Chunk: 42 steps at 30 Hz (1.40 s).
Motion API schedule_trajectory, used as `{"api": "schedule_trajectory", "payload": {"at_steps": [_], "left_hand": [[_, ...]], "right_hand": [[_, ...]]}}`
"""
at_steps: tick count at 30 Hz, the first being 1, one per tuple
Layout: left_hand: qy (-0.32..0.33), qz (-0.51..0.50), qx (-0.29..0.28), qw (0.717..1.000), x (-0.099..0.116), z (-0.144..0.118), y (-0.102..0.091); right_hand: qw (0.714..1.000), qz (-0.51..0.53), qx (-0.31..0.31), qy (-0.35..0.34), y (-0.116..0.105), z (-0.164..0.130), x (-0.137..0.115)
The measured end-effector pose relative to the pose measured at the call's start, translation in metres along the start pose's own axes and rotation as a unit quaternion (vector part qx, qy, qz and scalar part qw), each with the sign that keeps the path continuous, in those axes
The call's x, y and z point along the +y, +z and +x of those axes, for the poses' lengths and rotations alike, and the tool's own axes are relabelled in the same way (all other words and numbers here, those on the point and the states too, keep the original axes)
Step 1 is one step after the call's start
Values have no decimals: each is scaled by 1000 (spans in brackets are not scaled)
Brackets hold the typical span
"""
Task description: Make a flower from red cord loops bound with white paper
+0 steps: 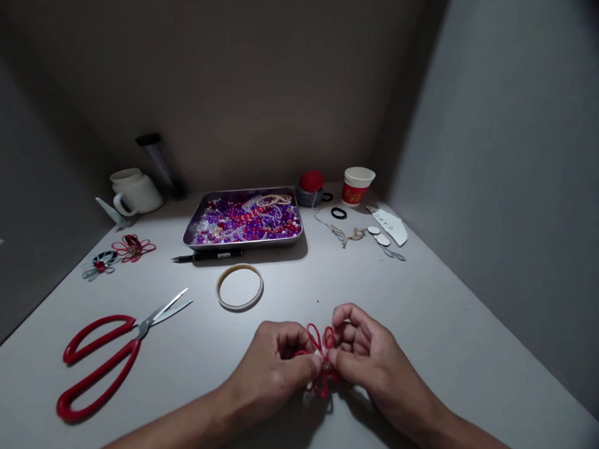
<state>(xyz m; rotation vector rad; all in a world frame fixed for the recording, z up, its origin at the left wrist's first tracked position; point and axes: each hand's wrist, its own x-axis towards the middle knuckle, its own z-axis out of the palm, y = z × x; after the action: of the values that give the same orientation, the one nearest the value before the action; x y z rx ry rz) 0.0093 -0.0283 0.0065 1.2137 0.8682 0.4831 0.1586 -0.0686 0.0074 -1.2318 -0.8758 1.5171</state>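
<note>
A red cord flower [314, 336] with several loops is held just above the table at the front. My left hand [277, 363] pinches it from the left, thumb pressed near its centre. From the right, my right hand [370, 353] grips the same flower between thumb and curled fingers, its thumb close to the other one. Something pale shows at the flower's middle, partly hidden by the thumbs. A small grey loop hangs below it.
Open red-handled scissors [143, 328] lie on the left, near finished cord flowers [133, 248]. A tape ring [239, 287], a pen [207, 256] and a bead tray [244, 245] are ahead. Behind stand a white jug [140, 193], yarn balls [310, 183] and a paper cup [358, 186].
</note>
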Motion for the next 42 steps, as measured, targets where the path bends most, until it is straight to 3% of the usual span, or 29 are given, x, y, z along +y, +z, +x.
{"api": "schedule_trajectory", "payload": {"at_steps": [7,13,18,23,31,35,39,42], "left_hand": [[30,-8,-47,998,4,-4,-2],[-18,-23,14,999,5,-2,4],[-39,-48,58,996,6,1,4],[-27,-44,49,997,3,1,2],[19,-41,-30,999,2,2,-1],[22,-28,-18,999,2,0,-3],[16,-76,31,996,-5,2,-6],[3,-90,50,995,-8,3,-7]], "right_hand": [[997,69,-35,14,-3,0,4],[998,51,-42,20,-2,0,6],[990,111,-80,24,-7,1,10],[996,67,-50,40,-4,1,5],[998,58,-33,0,-7,2,5],[997,70,-24,5,-7,2,4],[998,40,31,-22,-6,1,3],[998,48,35,-11,-6,1,3]]}}
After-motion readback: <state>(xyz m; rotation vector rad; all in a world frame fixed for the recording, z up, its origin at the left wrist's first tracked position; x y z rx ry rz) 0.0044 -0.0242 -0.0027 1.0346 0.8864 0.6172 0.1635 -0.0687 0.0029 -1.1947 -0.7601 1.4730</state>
